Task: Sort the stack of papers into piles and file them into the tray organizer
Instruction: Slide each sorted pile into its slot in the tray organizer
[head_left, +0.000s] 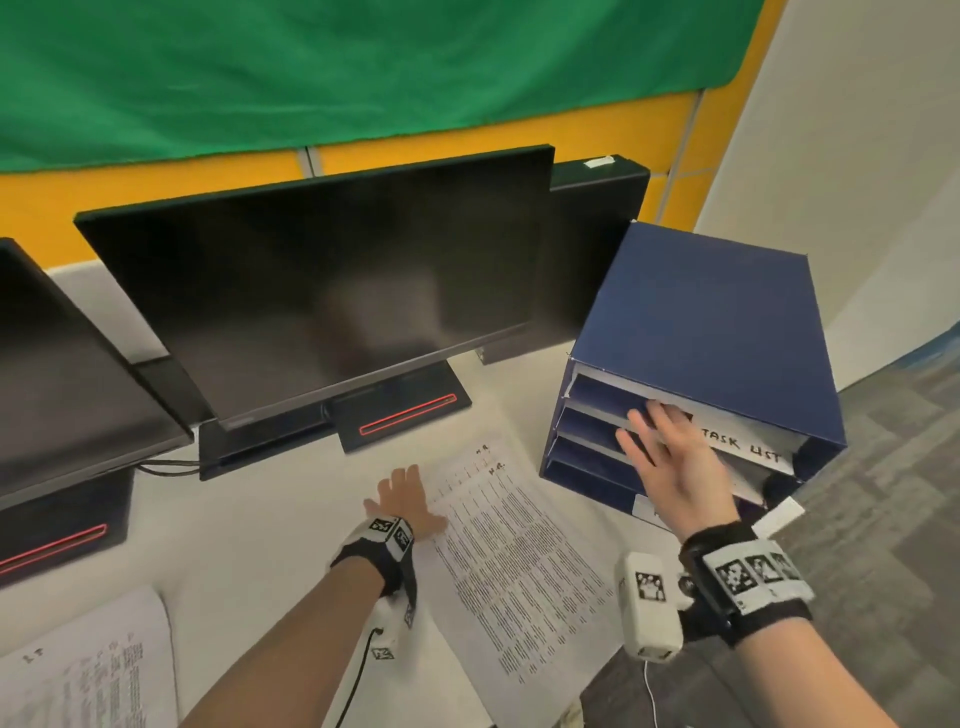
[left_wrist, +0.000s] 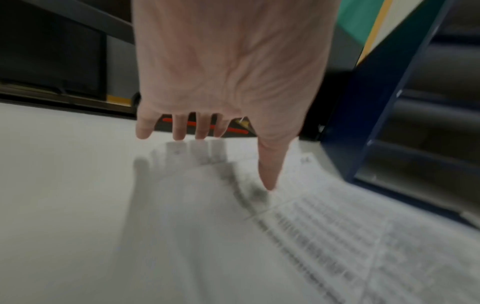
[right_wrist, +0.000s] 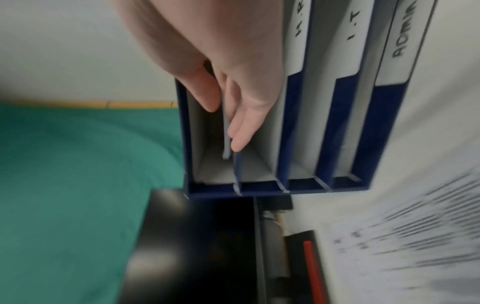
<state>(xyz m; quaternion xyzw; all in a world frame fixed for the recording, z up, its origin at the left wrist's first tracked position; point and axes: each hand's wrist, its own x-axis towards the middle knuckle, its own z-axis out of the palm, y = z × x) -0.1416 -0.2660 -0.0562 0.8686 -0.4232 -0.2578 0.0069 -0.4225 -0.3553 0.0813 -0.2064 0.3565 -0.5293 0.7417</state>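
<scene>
Reaching right hand (head_left: 670, 470) into tray organizer (head_left: 711, 332), left hand (head_left: 405, 501) on papers (head_left: 519, 561)

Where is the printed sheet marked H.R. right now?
In the head view, the H.R. sheet lies on the desk between both hands, left of the blue tray organizer.

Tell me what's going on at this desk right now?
A person is filing papers into a blue tray organizer. Their right hand reaches into its upper slots, fingers straight against a thin divider or sheet. The slots carry labels: TASK LIST, H.R, I.T, ADMIN. Their left hand lies flat and spread at the edge of a printed pile on the desk. Another printed pile waits at the near left.
</scene>
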